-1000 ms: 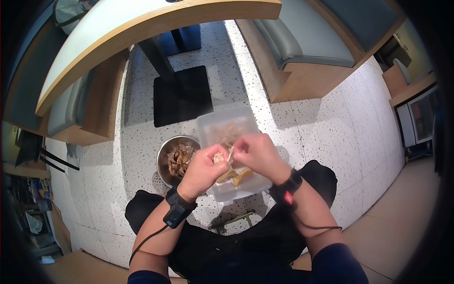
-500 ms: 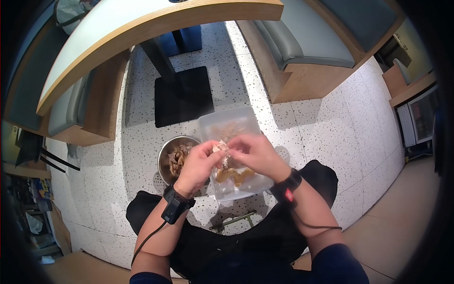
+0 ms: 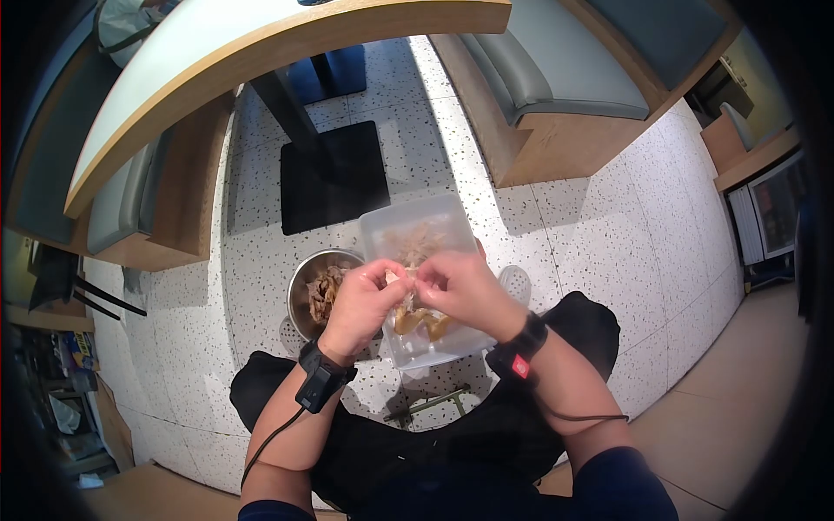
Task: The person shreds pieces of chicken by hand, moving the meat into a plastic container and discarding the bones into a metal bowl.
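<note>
Over a translucent plastic tub (image 3: 452, 352), my left hand (image 3: 360, 304) and my right hand (image 3: 465, 288) meet fingertip to fingertip. Both are closed on one small pale piece of meat (image 3: 412, 276). Shredded pale meat (image 3: 415, 241) lies at the far end of the tub. Brown-yellow pieces (image 3: 421, 325) rest in its near part, below my fingers. Left of the tub, a round metal bowl (image 3: 300, 291) holds darker brown scraps (image 3: 325, 291); my left hand is close to its right side.
A table (image 3: 287, 45) with a black base plate (image 3: 334, 178) stands ahead. Padded benches (image 3: 591, 78) flank it on the speckled floor (image 3: 608, 234). A green metal piece (image 3: 439, 405) shows between my knees.
My right hand has shifted slightly left and down, its fingers now curled more tightly at the pale piece. The view has moved a little.
</note>
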A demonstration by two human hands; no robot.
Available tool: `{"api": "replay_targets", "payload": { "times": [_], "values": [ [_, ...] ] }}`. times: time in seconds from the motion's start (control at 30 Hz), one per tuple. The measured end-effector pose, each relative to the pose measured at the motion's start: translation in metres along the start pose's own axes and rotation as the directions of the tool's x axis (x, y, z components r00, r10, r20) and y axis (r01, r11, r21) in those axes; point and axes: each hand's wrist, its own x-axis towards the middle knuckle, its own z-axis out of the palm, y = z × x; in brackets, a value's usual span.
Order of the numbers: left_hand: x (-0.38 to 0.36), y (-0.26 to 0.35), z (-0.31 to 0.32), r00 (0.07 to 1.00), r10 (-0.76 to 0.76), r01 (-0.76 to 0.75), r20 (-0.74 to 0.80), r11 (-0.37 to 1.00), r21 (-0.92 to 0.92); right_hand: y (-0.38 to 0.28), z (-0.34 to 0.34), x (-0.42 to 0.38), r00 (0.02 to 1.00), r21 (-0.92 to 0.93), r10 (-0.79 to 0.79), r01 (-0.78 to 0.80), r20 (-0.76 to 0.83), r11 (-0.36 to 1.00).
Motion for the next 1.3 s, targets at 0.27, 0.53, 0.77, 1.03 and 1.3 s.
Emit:
{"api": "replay_targets", "payload": {
  "times": [0.27,0.53,0.77,1.03,1.3],
  "values": [
    [-0.004,-0.001,0.000,0.997,-0.016,0.018,0.074,1.000,-0.025,0.002,0.002,0.001,0.999,-0.092,-0.037,0.038,0.010,0.995],
    [-0.003,0.004,-0.007,0.994,-0.106,0.106,0.015,0.994,-0.015,0.023,-0.013,0.012,0.968,-0.357,0.250,-0.233,0.002,0.904],
    [0.005,-0.006,-0.009,0.996,-0.065,0.068,0.063,0.997,-0.045,0.007,-0.001,0.006,0.996,-0.025,0.091,-0.090,0.017,0.996],
    [0.003,-0.002,-0.001,1.000,-0.006,0.008,0.028,0.996,-0.091,0.004,0.001,0.003,0.969,0.086,0.227,-0.235,0.094,0.968],
    [0.002,-0.001,-0.002,0.999,0.036,-0.036,-0.006,0.999,0.025,0.002,0.000,0.003,0.981,0.151,0.184,-0.191,0.057,0.970]
  ]
}}
